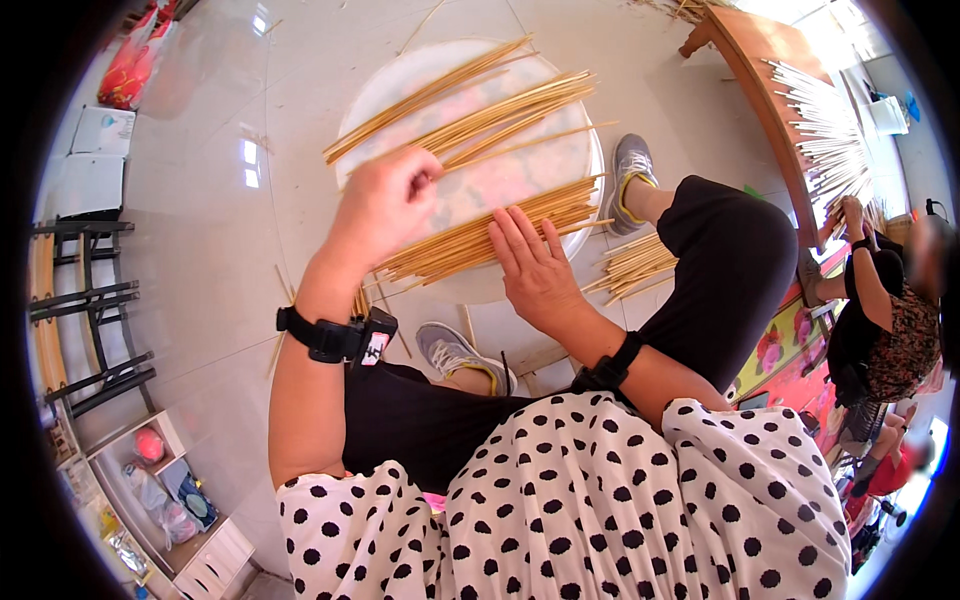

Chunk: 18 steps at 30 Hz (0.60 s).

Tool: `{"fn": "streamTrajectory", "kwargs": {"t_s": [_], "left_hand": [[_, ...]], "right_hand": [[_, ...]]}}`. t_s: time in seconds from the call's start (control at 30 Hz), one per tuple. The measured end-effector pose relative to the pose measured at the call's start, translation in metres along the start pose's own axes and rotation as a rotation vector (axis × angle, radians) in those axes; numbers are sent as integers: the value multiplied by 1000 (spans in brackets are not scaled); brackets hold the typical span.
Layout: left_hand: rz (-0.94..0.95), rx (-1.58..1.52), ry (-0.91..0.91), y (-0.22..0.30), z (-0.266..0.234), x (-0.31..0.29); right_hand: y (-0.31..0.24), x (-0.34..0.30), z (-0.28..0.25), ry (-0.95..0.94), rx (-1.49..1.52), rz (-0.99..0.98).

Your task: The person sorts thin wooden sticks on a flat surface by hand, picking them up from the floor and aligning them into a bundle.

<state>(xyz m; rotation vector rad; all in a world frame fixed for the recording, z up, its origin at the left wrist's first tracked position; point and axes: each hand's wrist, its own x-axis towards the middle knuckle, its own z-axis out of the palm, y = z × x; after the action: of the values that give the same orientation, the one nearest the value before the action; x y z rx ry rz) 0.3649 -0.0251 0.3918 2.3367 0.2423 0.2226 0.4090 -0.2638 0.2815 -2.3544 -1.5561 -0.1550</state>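
- Fingers of the right hand (540, 270): extended, slightly spread, laid palm-down; they rest flat on sticks and are not curled round any.
- Fingers of the left hand (385, 200): curled in toward the thumb, raised at the near side of the middle sticks. One single thin tan stick (560, 136) runs from beside these fingertips out to the right; whether it is pinched cannot be told.
- Near bundle of thin, straight, tan wood-like sticks (455, 245): directly beneath the right fingertips, its ends reaching out on both sides of them; the left part passes just nearer the body than the left fingers.
- Middle bundle of similar tan sticks (510, 108): just beyond the left fingers, extending rightward from them, clear of the right fingers.
- Far bundle of similar tan sticks (425, 98): beyond the middle bundle, farthest from both sets of fingers, slanting roughly parallel to it.
- Round whitish top with faint pink-and-green pattern (490, 172): under all three bundles; a bare strip shows between the left and right fingers.
- Loose batch of tan sticks (638, 266): off the round top, to the right of the right fingers.
- Grey lace-up shoe with yellow trim (632, 180): right of the right fingers and farther out, just beside the round top.
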Motion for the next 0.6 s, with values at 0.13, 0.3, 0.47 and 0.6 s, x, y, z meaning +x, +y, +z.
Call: {"fn": "streamTrajectory", "kwargs": {"t_s": [0.13, 0.3, 0.47, 0.6], "left_hand": [[-163, -671, 161, -1, -19, 1], [-452, -1056, 241, -8, 26, -8], [-665, -1112, -88, 10, 49, -21], [-477, -631, -193, 27, 13, -13]], "right_hand": [[1, 0, 0, 13, 3, 4], [0, 0, 2, -5, -8, 1], [2, 0, 3, -8, -35, -12], [-2, -1, 4, 6, 23, 2]]}}
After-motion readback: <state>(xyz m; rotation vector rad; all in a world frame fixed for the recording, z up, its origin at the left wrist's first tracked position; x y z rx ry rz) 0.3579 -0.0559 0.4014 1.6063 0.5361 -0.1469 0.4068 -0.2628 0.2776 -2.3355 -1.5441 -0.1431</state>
